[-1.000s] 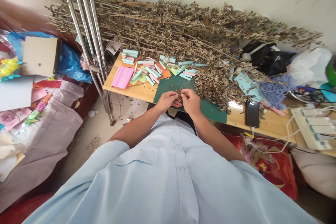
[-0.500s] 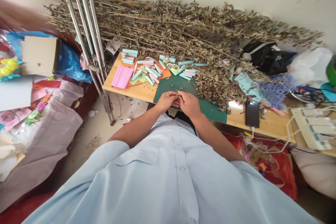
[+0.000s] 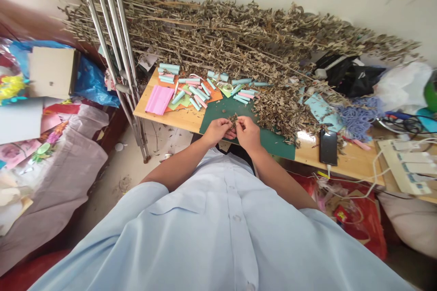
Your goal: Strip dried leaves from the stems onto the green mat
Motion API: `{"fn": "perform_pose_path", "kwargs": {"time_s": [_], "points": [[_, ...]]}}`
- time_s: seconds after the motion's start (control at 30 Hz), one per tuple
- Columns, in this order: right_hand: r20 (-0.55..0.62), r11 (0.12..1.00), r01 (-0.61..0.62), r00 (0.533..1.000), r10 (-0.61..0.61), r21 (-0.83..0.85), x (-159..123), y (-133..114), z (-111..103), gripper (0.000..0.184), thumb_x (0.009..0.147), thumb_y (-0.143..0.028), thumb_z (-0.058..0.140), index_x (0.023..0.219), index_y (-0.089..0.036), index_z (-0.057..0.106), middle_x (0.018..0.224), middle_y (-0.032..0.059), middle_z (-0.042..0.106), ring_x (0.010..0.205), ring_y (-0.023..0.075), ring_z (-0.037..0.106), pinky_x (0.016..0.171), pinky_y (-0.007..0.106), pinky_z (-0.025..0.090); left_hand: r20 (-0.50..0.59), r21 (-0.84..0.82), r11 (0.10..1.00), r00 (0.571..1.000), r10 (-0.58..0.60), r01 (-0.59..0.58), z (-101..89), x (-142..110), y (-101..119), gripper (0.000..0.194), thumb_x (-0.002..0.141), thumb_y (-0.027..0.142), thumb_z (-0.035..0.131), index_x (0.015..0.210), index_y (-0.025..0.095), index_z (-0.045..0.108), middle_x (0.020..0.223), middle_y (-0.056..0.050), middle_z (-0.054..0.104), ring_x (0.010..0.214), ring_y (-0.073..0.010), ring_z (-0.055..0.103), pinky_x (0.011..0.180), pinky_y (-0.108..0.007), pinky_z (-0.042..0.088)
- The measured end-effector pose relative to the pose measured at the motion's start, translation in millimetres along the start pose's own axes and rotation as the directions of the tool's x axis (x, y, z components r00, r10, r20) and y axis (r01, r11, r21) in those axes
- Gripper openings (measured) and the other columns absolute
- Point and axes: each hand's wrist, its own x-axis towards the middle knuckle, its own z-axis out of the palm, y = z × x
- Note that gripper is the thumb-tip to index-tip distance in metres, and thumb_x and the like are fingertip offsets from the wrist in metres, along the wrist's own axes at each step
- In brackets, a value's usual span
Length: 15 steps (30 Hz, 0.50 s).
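Note:
Between my two hands is a small clump of dried leaves (image 3: 234,120), above the front edge of a green mat (image 3: 218,111). My left hand (image 3: 218,130) is closed, pinching the clump from the left. From the right, the fingertips of my right hand (image 3: 247,132) pinch at the same clump. A heap of loose dried leaves (image 3: 280,113) lies on the mat, just beyond my right hand. Behind it, long dried leafy stalks (image 3: 205,36) are stacked along the wall. Rolled blue and pink paper tubes (image 3: 200,94) lie to the left of the mat.
Metal crutches (image 3: 119,54) stand at the wooden table's (image 3: 184,118) left end. A pink paper sheet (image 3: 159,100) lies near that edge. To the right are a phone (image 3: 328,148) on a cable, a power strip (image 3: 406,166), purple yarn (image 3: 360,116) and a white plastic bag (image 3: 404,86).
My right hand came in over the clump, hiding most of it, then drew back to the right. The clump shows again between my fingertips. My left hand stayed nearly still.

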Motion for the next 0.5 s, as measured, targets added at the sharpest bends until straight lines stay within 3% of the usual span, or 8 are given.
{"fn": "perform_pose_path", "kwargs": {"time_s": [0.27,0.5], "points": [[0.006,0.994,0.103,0.995,-0.103,0.047,3.0,-3.1,-7.2,0.017,0.092,-0.024,0.053,0.093,-0.024,0.071,0.102,0.0066,0.074,0.095,0.0220,0.069,0.089,0.037,0.055,0.076,-0.103,0.995,0.997,0.021,-0.013,-7.2,0.3,-1.0,0.022,0.085,0.029,0.068,0.096,0.013,0.059,0.082,-0.008,0.072,0.070,-0.0179,0.074,0.066,-0.028,0.060],[0.111,0.994,0.054,0.992,-0.065,0.100,-2.0,-7.3,-8.4,0.015,0.089,-0.027,0.061,0.098,-0.025,0.073,0.095,0.0028,0.076,0.080,0.0191,0.070,0.078,0.034,0.057,0.056,-0.104,0.994,0.997,0.044,-0.038,-6.6,1.3,-2.8,0.019,0.085,0.024,0.068,0.096,0.013,0.057,0.076,-0.005,0.070,0.063,-0.0147,0.071,0.067,-0.028,0.060]]}}
